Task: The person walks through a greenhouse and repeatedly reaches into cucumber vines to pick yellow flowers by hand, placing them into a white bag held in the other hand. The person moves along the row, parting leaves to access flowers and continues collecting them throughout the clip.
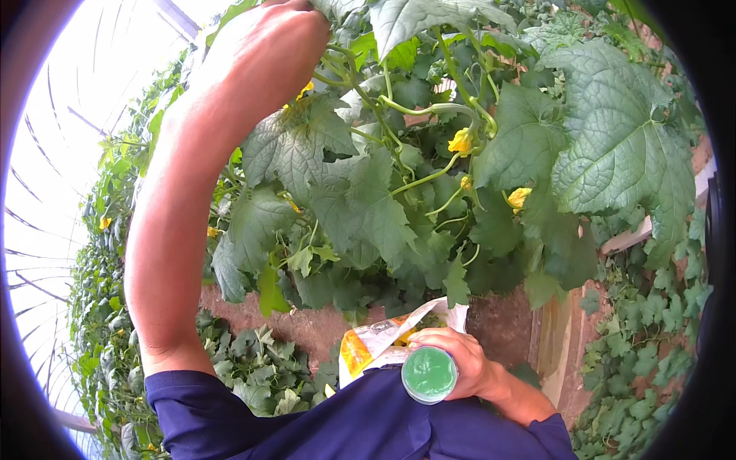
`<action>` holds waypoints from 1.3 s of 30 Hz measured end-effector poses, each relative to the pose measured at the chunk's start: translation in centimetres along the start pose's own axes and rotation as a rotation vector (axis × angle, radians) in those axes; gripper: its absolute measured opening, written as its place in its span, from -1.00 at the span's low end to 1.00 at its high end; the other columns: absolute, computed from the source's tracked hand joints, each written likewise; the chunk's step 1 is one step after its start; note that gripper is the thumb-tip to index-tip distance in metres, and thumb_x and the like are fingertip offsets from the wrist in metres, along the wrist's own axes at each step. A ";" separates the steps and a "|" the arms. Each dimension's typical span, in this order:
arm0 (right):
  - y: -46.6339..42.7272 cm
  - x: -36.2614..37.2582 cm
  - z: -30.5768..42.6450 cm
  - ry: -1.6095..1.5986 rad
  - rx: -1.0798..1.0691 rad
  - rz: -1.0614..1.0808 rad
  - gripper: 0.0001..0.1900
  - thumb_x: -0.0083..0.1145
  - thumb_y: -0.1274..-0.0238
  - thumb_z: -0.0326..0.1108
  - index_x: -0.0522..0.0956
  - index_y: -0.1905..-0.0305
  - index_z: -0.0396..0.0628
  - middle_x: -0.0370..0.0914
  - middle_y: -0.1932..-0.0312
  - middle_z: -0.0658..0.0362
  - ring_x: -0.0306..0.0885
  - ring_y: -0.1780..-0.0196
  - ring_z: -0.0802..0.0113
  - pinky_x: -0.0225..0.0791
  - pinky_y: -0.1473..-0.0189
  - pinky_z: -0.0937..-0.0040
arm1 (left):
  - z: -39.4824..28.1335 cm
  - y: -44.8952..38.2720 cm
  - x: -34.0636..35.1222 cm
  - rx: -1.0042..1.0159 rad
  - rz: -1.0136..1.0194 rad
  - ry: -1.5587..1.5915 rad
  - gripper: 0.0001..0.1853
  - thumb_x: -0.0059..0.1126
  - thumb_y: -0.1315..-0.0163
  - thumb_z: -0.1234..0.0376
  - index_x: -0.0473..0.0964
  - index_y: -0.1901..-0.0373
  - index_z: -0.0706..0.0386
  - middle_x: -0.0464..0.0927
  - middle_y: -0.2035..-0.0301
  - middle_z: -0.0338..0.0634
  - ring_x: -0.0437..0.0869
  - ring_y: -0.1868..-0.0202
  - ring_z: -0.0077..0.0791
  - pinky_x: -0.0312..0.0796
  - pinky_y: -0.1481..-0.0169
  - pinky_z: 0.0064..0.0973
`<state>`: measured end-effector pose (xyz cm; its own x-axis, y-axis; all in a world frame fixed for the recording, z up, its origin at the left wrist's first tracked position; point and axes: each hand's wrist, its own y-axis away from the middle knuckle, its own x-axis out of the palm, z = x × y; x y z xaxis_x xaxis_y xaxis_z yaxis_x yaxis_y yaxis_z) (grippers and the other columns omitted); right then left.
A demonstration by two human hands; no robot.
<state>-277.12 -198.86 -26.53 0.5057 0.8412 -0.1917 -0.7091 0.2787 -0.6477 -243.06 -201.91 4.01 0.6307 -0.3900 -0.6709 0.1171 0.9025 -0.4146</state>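
Note:
My left hand point(293, 29) reaches up to the top edge of the view, among the vine leaves; its fingers are cut off or hidden, so what they touch cannot be told. Low in front of my body, my right hand point(460, 359) is wrapped around a round cup of green liquid or gel point(429, 374). Just behind it, a white and orange plastic bag point(374, 345) hangs open with something yellow inside. Between the hands spread large leaves point(368, 201), curling stems and yellow blossoms, one point(460, 141) right of the middle and another point(519, 198) lower right.
Dense vines point(103, 287) climb along the left beneath a bright, ribbed roof. Low leafy plants point(632, 356) cover the right side. Brown ground point(494, 322) shows below the foliage, beside a pale board or strip point(555, 351). A large leaf point(627, 132) stands close at the upper right.

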 end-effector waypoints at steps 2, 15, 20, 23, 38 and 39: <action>-0.2 -0.7 0.2 -0.010 0.014 -0.005 -0.31 0.59 0.22 -0.47 0.54 -0.13 -0.41 0.68 -0.06 -0.17 0.74 -0.07 -0.09 0.63 -0.11 0.13 | 0.0 -1.9 0.6 -0.083 0.260 -0.007 -0.85 0.19 -0.17 0.55 0.58 0.21 0.34 0.61 0.18 0.13 0.66 0.02 0.07 0.50 -0.10 -0.14; 1.5 -1.6 2.6 0.193 0.111 -0.048 -0.34 0.58 0.22 -0.54 0.53 -0.11 -0.41 0.71 0.01 -0.17 0.74 -0.05 -0.03 0.62 -0.11 0.14 | 6.6 -5.8 5.5 0.300 0.711 0.050 -0.89 0.32 -0.21 0.34 0.73 0.32 0.17 0.70 0.36 -0.02 0.67 0.30 -0.18 0.50 0.16 -0.20; 1.6 -0.8 3.2 0.304 0.159 -0.047 -0.28 0.61 0.25 -0.51 0.52 -0.16 -0.36 0.71 -0.01 -0.14 0.75 -0.03 -0.01 0.63 -0.07 0.17 | 2.8 -5.6 3.0 0.297 0.698 -0.089 -0.88 0.26 -0.21 0.35 0.71 0.31 0.16 0.68 0.33 -0.01 0.67 0.28 -0.08 0.50 0.16 -0.19; 1.2 0.6 3.8 0.342 0.145 -0.055 -0.29 0.60 0.26 -0.53 0.52 -0.15 -0.36 0.71 -0.01 -0.14 0.76 -0.03 -0.02 0.64 -0.07 0.18 | 3.0 -3.4 1.5 0.280 0.506 -0.004 -0.83 0.24 -0.26 0.30 0.71 0.23 0.18 0.71 0.21 -0.04 0.70 0.18 -0.15 0.53 0.10 -0.20; 1.5 5.5 7.4 0.461 0.264 -0.191 -0.36 0.54 0.24 -0.55 0.55 -0.10 -0.41 0.71 0.02 -0.15 0.74 -0.04 -0.04 0.60 -0.15 0.10 | 10.5 -5.9 6.9 0.168 0.194 0.121 -0.70 0.11 -0.49 0.28 0.59 -0.09 0.28 0.66 -0.03 0.07 0.72 0.07 -0.24 0.60 0.00 -0.24; 1.4 5.5 7.3 0.430 0.244 -0.191 -0.35 0.54 0.24 -0.55 0.54 -0.11 -0.42 0.71 0.01 -0.15 0.73 -0.05 -0.04 0.59 -0.16 0.10 | 11.1 -4.8 6.5 0.130 0.168 0.148 -0.71 0.10 -0.49 0.29 0.58 -0.08 0.29 0.66 -0.02 0.07 0.72 0.09 -0.24 0.60 0.02 -0.24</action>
<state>-278.91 -190.43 -23.17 0.7564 0.5130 -0.4058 -0.6527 0.5511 -0.5199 -231.00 -206.81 8.45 0.5315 -0.2469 -0.8102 0.1238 0.9689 -0.2140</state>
